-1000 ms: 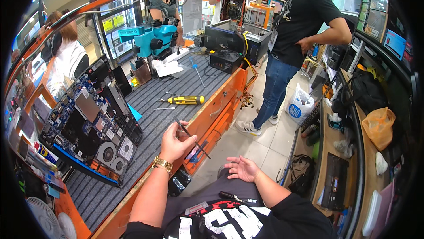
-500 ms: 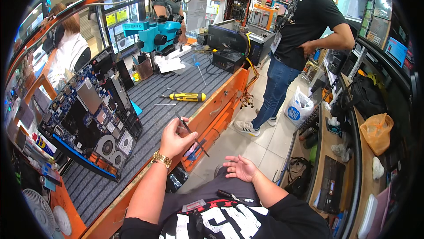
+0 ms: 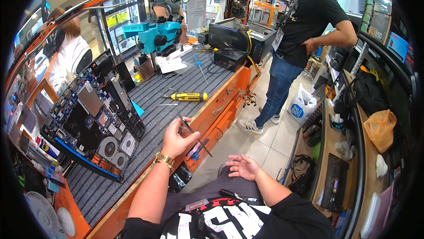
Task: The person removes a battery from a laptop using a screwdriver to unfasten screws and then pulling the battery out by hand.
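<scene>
1. Your right hand (image 3: 244, 167) lies nearest you, resting open and relaxed on your thigh, palm partly up, fingers loose, holding nothing. A small dark tool (image 3: 229, 193) lies on your lap just below it, at about 7 o'clock from the hand.

2. Your left hand (image 3: 178, 139), with a gold watch (image 3: 164, 159) on the wrist, is closed around a thin pair of tweezers (image 3: 193, 134) over the front edge of the orange workbench (image 3: 221, 102). Their long axis runs from 11 o'clock to 5 o'clock: one end shows above your fingers and the other pokes out past the bench edge toward the floor.

3. The opened laptop (image 3: 90, 119), with its circuit board and fans exposed, sits on the ribbed grey mat (image 3: 176, 80) at about 9 o'clock from your left hand, near but apart. Your left hand is far nearer to it than your right.

4. At 12 o'clock from the left hand, further up the mat, a yellow-handled screwdriver (image 3: 189, 96) lies with its long axis roughly 3 to 9 o'clock, shaft pointing toward 9.

5. Beyond that stands a teal microscope (image 3: 157, 36), then a black case (image 3: 229, 40) at the bench's far end.

6. A person in a black shirt (image 3: 304, 22) stands on the tiled floor at about 1 o'clock, well apart.
</scene>
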Demonstrator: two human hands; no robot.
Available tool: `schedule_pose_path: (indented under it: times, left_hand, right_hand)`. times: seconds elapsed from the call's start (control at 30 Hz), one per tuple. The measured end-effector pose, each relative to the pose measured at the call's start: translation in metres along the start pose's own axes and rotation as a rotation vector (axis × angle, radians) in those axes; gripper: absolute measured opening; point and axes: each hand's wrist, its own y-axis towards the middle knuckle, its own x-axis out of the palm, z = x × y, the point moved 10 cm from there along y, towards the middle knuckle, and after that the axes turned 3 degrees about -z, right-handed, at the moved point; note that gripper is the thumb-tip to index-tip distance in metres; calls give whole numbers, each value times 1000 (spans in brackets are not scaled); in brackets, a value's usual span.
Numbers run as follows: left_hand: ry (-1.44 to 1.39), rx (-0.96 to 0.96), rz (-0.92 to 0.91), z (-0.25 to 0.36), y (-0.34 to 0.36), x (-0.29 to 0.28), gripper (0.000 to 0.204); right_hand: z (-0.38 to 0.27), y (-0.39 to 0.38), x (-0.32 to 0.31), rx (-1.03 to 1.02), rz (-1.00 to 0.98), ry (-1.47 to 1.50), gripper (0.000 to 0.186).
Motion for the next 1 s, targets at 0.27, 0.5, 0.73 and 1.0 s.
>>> schedule_pose_path:
  times: [0.27, 0.5, 0.73, 1.0]
  left_hand:
    - [-35, -31, -24, -1, -1, 2, 56]
    - [-42, -47, -17, -3, -2, 3, 57]
    - [-46, -55, -21, -4, -2, 3, 59]
    - [-41, -35, -4, -5, -1, 2, 56]
  right_hand:
    - [1, 2, -4, 6, -33, 17, 72]
    - [-1, -1, -5, -2, -7, 15, 69]
    - [-3, -1, -1, -16, -22, 13, 70]
    - [-4, -1, -2, -18, -19, 20, 70]
